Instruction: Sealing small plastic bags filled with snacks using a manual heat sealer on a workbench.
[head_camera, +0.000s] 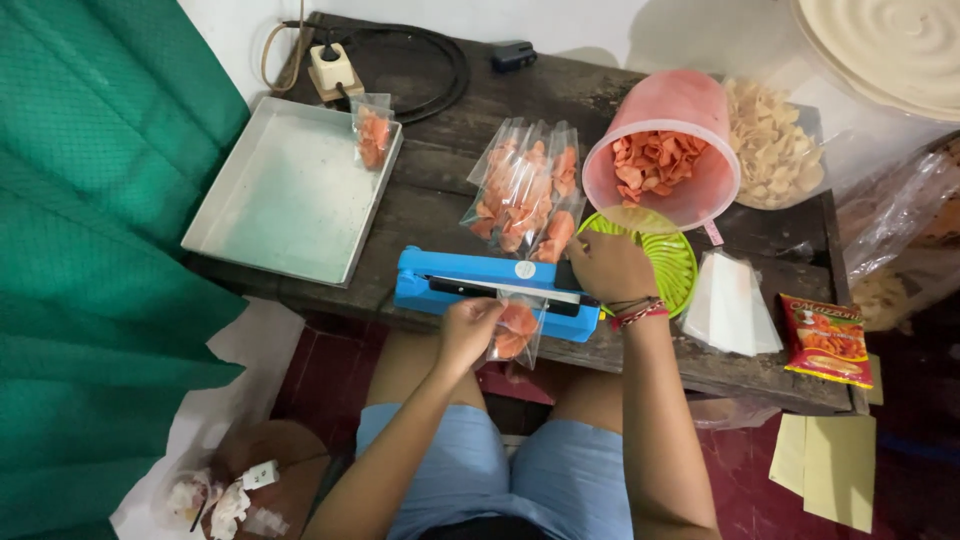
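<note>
- Left hand (468, 330) sits at the near edge of the worktop (430, 205), fingers closed together on a small clear bag of orange crackers (515, 333), pinching its left side.
- The small clear bag of orange crackers hangs just below the blue heat sealer (480, 280), its open top tucked up to the sealer's jaw and its body dangling off the near side toward the person's lap.
- Right hand (608, 265) is on the right end of the blue heat sealer, palm down over the arm; its grip looks curled onto the handle, though the fingertips are hidden, so how tight it is cannot be told.
- The key relation: the sealer's long axis runs left to right across the near edge, and the bag's mouth lies along that same line, between the two hands, with the left hand touching it.
- Just beyond the sealer lies a pile of filled bags (525, 190), overlapping one another.
- Far right, a tipped pink bucket (665, 150) spills orange crackers above a green plastic plate (670, 262).
- Far left, a metal tray (290, 195) holds a single filled bag (372, 132) in its far right corner.
- A stack of empty clear bags (730, 305) waits right of the plate.
</note>
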